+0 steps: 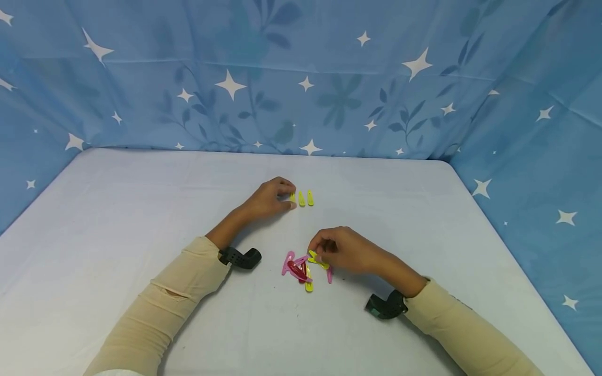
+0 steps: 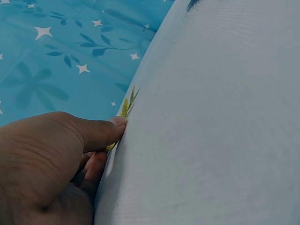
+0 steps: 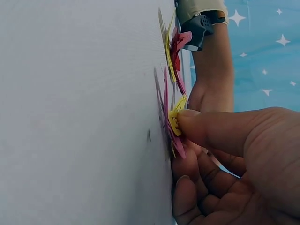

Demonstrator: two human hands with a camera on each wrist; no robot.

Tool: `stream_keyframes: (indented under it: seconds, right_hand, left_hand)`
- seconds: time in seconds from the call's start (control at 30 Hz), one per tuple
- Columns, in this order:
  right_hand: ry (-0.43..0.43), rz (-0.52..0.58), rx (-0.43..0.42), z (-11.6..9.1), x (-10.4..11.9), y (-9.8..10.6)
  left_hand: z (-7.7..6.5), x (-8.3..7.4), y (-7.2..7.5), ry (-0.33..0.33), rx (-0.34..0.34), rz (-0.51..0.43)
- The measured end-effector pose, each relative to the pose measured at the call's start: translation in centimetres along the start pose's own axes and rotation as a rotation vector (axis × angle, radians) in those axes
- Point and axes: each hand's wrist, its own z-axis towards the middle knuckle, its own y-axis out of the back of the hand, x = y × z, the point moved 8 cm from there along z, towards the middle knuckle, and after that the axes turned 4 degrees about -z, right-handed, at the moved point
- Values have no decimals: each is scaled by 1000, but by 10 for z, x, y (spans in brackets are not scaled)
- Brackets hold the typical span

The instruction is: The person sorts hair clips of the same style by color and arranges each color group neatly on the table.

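Observation:
Near the far side of the table, my left hand has its thumb and fingertips around a yellow hair clip. To its right, two more yellow clips, a middle one and an outer one, stand in a row beside it. My right hand pinches another yellow hair clip between thumb and fingers at the right side of a small pile. That pile mixes red clips, pink clips and a yellow clip. One pink clip lies partly under the right hand.
A white cloth covers the table. Blue curtains with white stars hang behind it and along the sides. Dark wrist cameras, one on the left sleeve and one on the right, stick out close above the table.

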Motion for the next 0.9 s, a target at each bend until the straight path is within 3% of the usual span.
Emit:
stream_keyframes:
  seconds: [0.27, 0.5, 0.9]
  right_hand:
    - [-73, 116, -14, 2, -15, 6]
    - [-52, 226, -29, 6, -22, 12]
    - [-118, 207, -122, 11, -36, 29]
  left_hand:
    - [0, -2, 0, 8, 7, 6]
    - [-1, 0, 0, 17, 2, 3]
    - [0, -1, -1, 14, 7, 13]
